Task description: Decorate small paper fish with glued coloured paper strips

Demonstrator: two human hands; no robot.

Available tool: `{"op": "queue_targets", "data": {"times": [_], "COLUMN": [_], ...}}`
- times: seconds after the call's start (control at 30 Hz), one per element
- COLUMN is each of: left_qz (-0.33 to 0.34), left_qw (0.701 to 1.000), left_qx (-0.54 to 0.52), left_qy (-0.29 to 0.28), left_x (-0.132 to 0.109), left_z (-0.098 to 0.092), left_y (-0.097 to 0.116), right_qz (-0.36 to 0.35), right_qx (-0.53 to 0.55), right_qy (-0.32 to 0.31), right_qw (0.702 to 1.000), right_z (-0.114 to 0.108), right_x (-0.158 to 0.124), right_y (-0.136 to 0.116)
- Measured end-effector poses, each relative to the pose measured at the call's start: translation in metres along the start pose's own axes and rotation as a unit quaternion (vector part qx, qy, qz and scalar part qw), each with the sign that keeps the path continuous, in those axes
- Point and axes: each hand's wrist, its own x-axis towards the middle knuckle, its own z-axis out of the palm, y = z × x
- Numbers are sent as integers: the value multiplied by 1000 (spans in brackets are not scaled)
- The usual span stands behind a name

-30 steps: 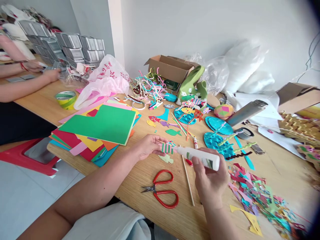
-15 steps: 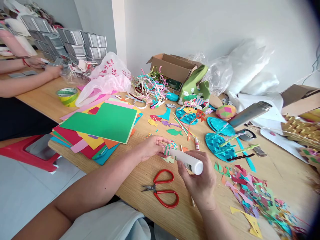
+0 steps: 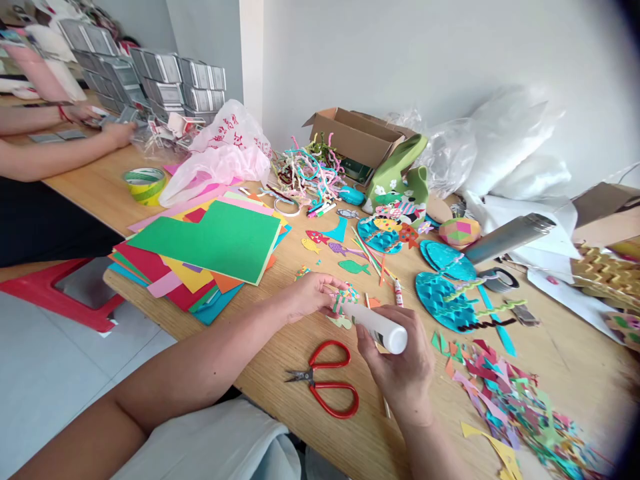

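Note:
My right hand (image 3: 406, 367) is wrapped round a white squeeze bottle (image 3: 381, 329), its nozzle end tipped toward my left. Between the fingers of my left hand (image 3: 313, 297) is a small striped paper cutout (image 3: 345, 298), pinched close to the bottle's tip. The tip itself is hard to see there. Below my hands lie red-handled scissors (image 3: 325, 379), blades pointing left. Pale green paper pieces (image 3: 340, 322) rest under the cutout. Just beyond are paper fish, among them a green fish (image 3: 354, 267) and a purple fish (image 3: 345, 250).
Stacked coloured paper (image 3: 210, 240) covers the left side. On the right lie blue decorated discs (image 3: 443, 303) and a heap of paper scraps (image 3: 515, 393). Pipe cleaners (image 3: 310, 170), a cardboard box (image 3: 353, 137) and a green bag (image 3: 395, 173) stand behind. Another person's hands (image 3: 117, 133) work at far left.
The whole view has shifted slightly, so the table's things appear further right. Both hands keep their grips, with the bottle's tip still at the cutout.

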Motion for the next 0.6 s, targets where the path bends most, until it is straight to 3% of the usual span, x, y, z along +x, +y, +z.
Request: {"op": "queue_targets", "data": {"times": [0.6], "left_qz": [-8], "left_qw": [1000], "left_qx": [0], "left_qy": [12], "left_x": [-1], "left_z": [2], "left_y": [3], "right_qz": [13], "right_qx": [-11], "right_qy": [-6], "right_qw": [1000], "right_z": [-3], "right_x": [-1], "right_y": [0]}}
